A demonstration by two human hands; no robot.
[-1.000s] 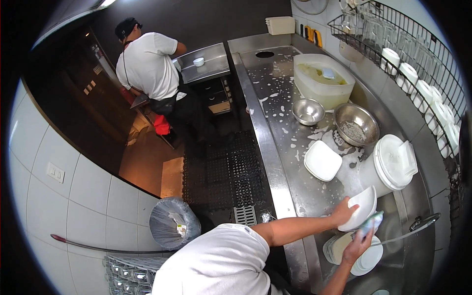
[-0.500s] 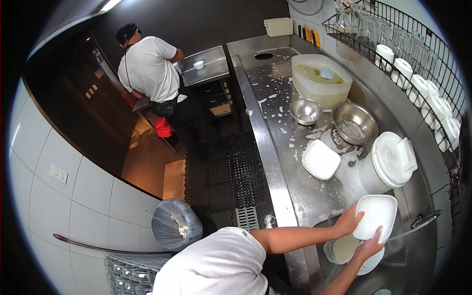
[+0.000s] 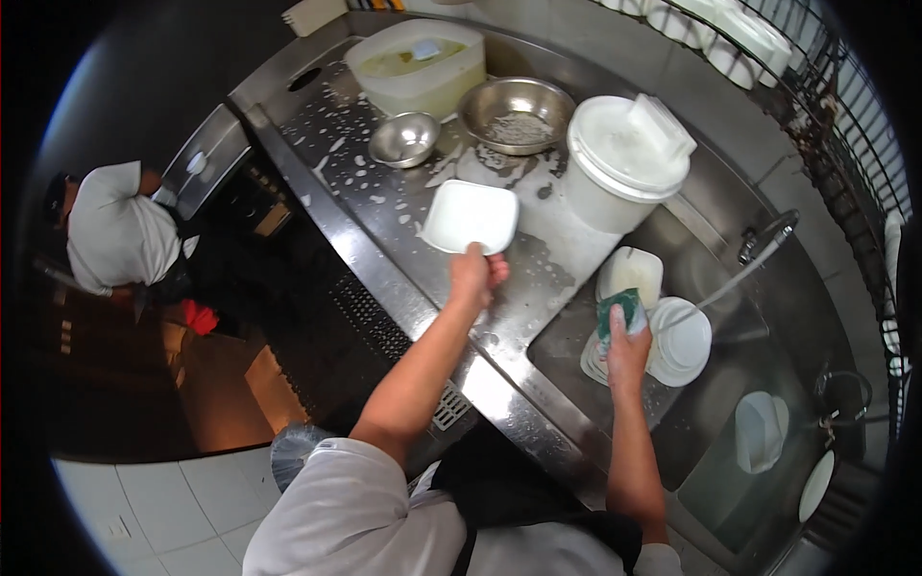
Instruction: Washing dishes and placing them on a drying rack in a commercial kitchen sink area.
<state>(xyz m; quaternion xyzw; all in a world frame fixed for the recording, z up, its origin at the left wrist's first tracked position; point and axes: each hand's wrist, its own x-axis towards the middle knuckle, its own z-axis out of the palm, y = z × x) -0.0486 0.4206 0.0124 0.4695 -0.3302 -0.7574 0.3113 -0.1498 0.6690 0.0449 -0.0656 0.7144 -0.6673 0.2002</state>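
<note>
My left hand [image 3: 475, 277] pinches the near edge of a white square dish [image 3: 471, 213] with rounded corners, on the steel counter. Whether other dishes lie under it is hidden. Over the sink, my right hand [image 3: 629, 350] is closed around a green scrubbing sponge [image 3: 618, 312] with some suds on it. Just beyond the sponge stands an off-white rectangular dish [image 3: 637, 276]. Beside that hand sit stacked white round dishes [image 3: 684, 336], under the tap [image 3: 768, 238].
Behind the dish stand a small steel bowl [image 3: 404, 140], a larger steel bowl [image 3: 519, 108], a tub of cloudy liquid [image 3: 423, 86] and a lidded white bucket [image 3: 624, 158]. A water-filled basin [image 3: 725, 480] lies lower right. A co-worker [image 3: 125, 226] stands far left.
The dish both hands held over the sink is no longer there. My left hand has moved to the counter with a square dish; my right now holds a sponge. My view has turned right.
</note>
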